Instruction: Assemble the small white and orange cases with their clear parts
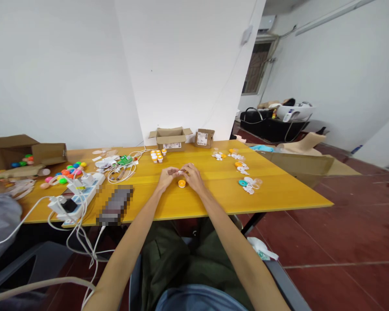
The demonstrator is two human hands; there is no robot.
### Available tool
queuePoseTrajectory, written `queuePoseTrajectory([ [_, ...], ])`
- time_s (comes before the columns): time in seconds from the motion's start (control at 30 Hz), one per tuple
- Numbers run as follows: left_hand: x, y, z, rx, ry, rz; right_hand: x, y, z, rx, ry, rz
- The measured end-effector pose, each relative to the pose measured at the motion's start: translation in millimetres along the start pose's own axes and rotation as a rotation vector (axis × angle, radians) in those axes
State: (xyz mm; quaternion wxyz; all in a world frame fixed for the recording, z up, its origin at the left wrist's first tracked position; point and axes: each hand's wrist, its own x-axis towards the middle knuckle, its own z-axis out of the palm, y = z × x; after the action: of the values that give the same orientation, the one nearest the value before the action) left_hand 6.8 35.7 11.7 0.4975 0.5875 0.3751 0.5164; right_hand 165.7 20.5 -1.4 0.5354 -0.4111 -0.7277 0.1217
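Over the middle of the wooden table [210, 194], my left hand [167, 176] and my right hand [193, 176] meet with their fingertips pinched around a small white plastic part [180, 172]. Fingers cover much of it, so its exact shape is hard to make out. Just below, on the tabletop, sits a round orange cap-like piece [182, 183] with a white lower edge; neither hand appears to grip it. Beyond my left hand stand several small white containers with orange tops [157, 155], grouped close together.
Small white, orange and teal plastic parts [248, 183] lie in groups to the right. An open cardboard box [170, 139] and a smaller box [204, 138] stand behind. Leftward are a power strip [90, 190] with cables, a blurred dark device [115, 205], coloured balls [66, 172] and another person's sleeve [1, 224].
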Motion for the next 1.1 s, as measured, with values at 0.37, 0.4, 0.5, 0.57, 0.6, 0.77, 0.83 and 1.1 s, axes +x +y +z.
queuePoseTrajectory([
  [0.37,-0.7,1.7,-0.3,0.013,0.005,0.011,3.2,7.7,7.4,0.164,-0.011,0.218],
  [0.4,-0.5,1.6,-0.2,0.015,0.005,0.012,3.3,8.4,7.8,0.173,-0.008,0.220],
  [0.5,-0.2,1.0,-0.3,0.017,0.002,0.014,3.5,11.6,9.2,0.192,0.008,0.218],
  [0.57,-0.1,0.7,-0.7,0.015,0.002,0.013,3.7,14.1,10.3,0.198,0.016,0.210],
  [0.6,-0.1,0.5,-0.9,0.014,0.001,0.012,3.8,15.2,10.9,0.202,0.019,0.207],
  [0.77,-0.3,1.0,-1.2,0.022,-0.005,0.024,4.8,18.3,12.0,0.247,0.024,0.213],
  [0.83,-0.5,1.5,-0.8,0.024,-0.006,0.029,5.3,18.5,11.9,0.261,0.020,0.227],
  [1.1,-0.9,2.6,-0.3,0.037,-0.011,0.041,7.7,15.2,9.7,0.307,0.007,0.256],
])
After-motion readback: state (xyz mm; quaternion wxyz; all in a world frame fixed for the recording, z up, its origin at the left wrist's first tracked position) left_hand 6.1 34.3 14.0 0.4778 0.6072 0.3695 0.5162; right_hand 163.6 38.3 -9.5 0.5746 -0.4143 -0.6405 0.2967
